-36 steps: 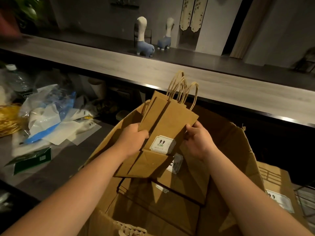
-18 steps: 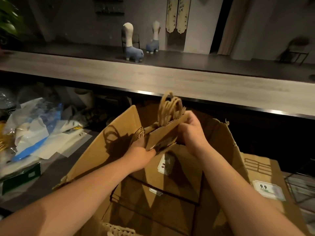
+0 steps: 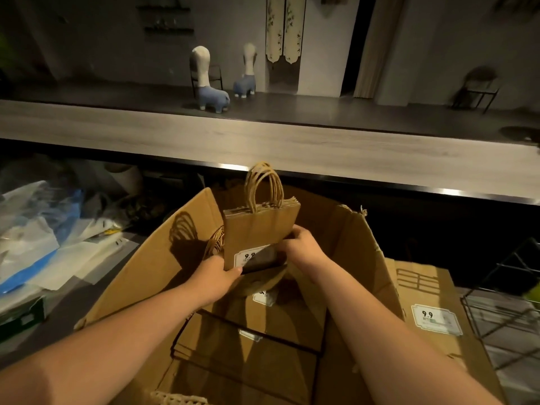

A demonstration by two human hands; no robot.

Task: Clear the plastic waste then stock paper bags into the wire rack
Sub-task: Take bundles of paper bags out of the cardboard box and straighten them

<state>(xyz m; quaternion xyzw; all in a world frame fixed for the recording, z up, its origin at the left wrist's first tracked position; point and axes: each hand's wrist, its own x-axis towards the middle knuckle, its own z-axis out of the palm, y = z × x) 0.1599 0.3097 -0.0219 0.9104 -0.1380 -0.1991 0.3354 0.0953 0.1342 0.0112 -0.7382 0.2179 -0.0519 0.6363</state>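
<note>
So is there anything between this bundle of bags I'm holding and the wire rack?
Partly. The right wall of the cardboard box rises between the paper bags and the wire rack, so the bundle must be lifted over it. Beyond it, flat bags lie beside the rack.

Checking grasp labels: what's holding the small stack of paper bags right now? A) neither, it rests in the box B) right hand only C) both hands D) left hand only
C: the left hand grips the bottom edge of the paper bags and the right hand holds their right side, above the cardboard box.

Dim, hard shadows, glare strip, edges warped w/ blur
</note>
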